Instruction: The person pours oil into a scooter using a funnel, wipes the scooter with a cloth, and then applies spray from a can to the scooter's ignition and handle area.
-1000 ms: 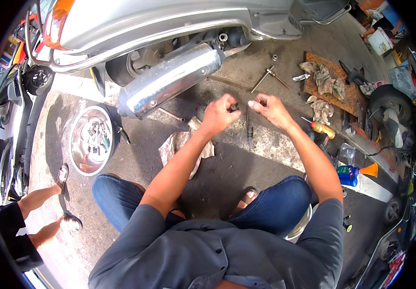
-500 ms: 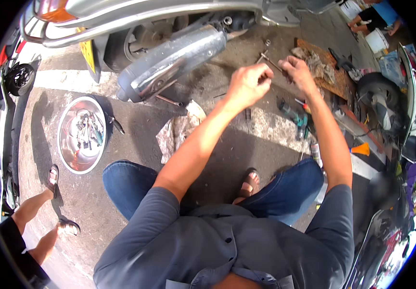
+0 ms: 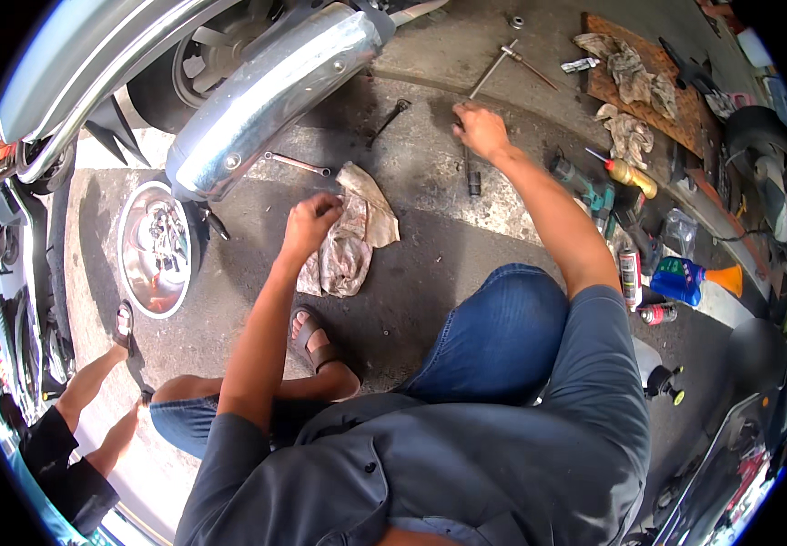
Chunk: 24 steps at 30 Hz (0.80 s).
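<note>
My left hand point(image 3: 309, 227), its fingers curled in, is at the left edge of a crumpled, stained rag point(image 3: 350, 250) on the ground. Whether it grips the cloth or anything else is hidden. Farther forward, my right hand point(image 3: 482, 133) has its fingers bent down and closed. A socket tool with a dark end point(image 3: 474, 184) shows below that hand, its upper part covered. Just beyond the fingers lies a T-handle wrench point(image 3: 492, 73), its shaft end close to the knuckles. A ring spanner point(image 3: 298, 164) rests between the rag and the silver exhaust muffler point(image 3: 279, 86).
A metal bowl of small parts point(image 3: 155, 296) stands at left, near another person's legs point(image 3: 93, 391). On the right are a teal power tool point(image 3: 584, 187), a yellow-handled screwdriver point(image 3: 632, 175), spray cans point(image 3: 630, 278), a blue bottle point(image 3: 677, 279) and a rusty board point(image 3: 604, 86).
My hands have moved apart: the left came back and left to beside the rag, the right shifted left of the T-handle wrench. The view has turned, and my legs have changed position.
</note>
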Motion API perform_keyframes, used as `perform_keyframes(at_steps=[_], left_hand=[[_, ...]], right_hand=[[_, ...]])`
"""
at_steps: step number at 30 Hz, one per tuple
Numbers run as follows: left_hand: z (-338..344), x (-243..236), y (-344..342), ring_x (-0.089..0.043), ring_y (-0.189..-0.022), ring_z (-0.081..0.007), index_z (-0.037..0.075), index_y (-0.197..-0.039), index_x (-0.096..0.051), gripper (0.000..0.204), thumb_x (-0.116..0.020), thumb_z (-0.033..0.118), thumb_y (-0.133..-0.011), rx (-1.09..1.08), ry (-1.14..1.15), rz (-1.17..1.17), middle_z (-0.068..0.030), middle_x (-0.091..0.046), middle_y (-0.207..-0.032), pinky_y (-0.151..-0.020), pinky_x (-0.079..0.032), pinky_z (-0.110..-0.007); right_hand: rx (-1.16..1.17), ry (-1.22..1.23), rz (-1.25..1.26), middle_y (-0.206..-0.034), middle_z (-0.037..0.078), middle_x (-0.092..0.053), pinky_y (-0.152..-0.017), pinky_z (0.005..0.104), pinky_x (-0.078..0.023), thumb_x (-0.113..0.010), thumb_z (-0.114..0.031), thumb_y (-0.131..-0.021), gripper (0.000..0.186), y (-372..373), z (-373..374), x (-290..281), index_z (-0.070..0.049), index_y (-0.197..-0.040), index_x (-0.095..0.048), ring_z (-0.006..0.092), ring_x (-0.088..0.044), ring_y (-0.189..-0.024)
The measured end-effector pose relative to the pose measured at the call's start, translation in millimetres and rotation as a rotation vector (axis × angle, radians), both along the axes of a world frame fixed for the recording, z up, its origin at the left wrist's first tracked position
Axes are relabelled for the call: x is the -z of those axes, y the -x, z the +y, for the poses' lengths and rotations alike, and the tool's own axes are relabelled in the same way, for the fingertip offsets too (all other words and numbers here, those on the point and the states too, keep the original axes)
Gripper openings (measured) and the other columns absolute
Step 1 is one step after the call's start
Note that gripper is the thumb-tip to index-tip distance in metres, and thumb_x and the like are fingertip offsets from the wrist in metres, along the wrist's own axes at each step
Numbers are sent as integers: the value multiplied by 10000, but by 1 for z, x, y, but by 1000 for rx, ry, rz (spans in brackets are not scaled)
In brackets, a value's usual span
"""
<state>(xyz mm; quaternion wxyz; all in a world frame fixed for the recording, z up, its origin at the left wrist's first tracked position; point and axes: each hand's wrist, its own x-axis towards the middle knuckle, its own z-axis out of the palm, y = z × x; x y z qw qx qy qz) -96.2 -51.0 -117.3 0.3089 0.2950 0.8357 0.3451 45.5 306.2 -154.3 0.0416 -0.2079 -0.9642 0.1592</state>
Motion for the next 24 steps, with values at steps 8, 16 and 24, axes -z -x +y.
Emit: perform_keyframes(at_steps=[8,16,24], left_hand=[[-80,35,-68,-683,-808,-244,44,-1091,-670,309,-687,204,-827,-284,173,-142,-141,-703,-877,-760,-521,-355],[-65,57,-99,-652,-896,-309,111,-1221,-589,473,-740,235,-790,-243,239,94,-140,-631,-1027,-783,-519,-407],[-77,70,-100,-627,-986,-335,112,-1282,-540,601,-765,315,-763,-383,359,193,-156,-590,-1093,-828,-510,-436]], right_hand=[[-248,-46,-336,-1373,114,-509,-1025,380,-449,-516,-70,-900,482,135,4,30,-204,-1363,-532,286,-520,-1251],[-467,-239,-266,-1385,84,-473,-1026,389,-451,-543,-13,-843,585,160,10,74,-196,-1397,-493,277,-463,-1282],[-486,-200,-126,-1429,73,-425,-1023,418,-445,-641,-111,-835,563,154,31,82,-172,-1376,-494,293,-446,-1296]])
